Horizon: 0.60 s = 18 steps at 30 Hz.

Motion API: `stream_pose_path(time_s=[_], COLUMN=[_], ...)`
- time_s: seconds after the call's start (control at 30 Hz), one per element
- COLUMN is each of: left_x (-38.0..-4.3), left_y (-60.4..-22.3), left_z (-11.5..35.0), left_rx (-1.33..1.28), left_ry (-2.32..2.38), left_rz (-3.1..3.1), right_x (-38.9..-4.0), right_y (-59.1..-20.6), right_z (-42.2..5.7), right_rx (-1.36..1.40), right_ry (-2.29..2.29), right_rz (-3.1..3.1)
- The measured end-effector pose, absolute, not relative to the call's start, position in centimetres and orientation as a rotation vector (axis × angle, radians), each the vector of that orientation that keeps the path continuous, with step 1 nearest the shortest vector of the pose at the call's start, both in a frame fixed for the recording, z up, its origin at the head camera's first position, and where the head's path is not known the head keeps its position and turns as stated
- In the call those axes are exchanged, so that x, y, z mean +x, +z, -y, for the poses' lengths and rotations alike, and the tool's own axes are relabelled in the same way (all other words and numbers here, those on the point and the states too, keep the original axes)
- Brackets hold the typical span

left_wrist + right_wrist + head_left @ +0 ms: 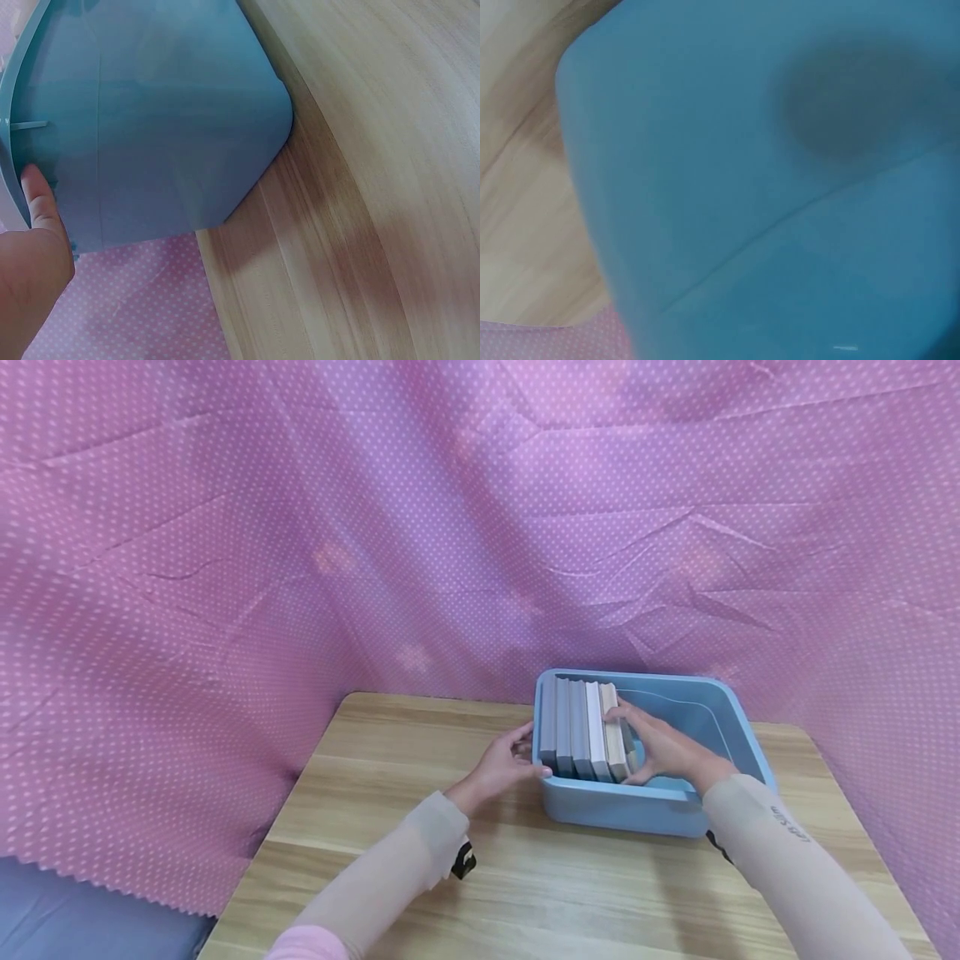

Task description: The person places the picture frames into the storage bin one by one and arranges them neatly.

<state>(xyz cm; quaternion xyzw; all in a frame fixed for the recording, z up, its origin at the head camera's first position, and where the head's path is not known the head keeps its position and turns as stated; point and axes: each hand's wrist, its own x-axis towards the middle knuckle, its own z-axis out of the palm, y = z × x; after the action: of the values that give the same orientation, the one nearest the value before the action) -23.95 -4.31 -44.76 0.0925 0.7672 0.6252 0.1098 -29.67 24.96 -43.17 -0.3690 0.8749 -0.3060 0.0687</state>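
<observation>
A light blue plastic bin [626,810] stands toward the back right of the wooden table. Several books [573,727] stand upright in a row against its left inner side, mostly grey, with a white one [596,727] and a cream one [614,739] toward the right. My left hand [498,764] holds the bin's left rim, thumb at the front corner; in the left wrist view a finger [41,199] lies along the outer wall under the rim. Reaching into the bin, my right hand [660,747] grips the right end of the row, thumb at the near side and fingers at the far side.
The wooden table [420,743] ends at a pink dotted cloth [450,568] hanging behind and at both sides. The bin's outer wall [705,187] fills most of the right wrist view. Blue-grey fabric [82,910] shows at lower left.
</observation>
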Motion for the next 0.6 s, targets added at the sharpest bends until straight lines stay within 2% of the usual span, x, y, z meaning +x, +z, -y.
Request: stream_pose_path(time_s=[0.6], left_x=[-23.9], left_y=[-44.8], left_z=[5.0], left_rx=[0.303], left_ry=[1.827], left_rz=[-2.223], right_x=[-28.5], right_y=[-43.4], right_z=[-25.1], right_rx=[-0.979], right_ry=[-0.955], right_rz=[-2.715])
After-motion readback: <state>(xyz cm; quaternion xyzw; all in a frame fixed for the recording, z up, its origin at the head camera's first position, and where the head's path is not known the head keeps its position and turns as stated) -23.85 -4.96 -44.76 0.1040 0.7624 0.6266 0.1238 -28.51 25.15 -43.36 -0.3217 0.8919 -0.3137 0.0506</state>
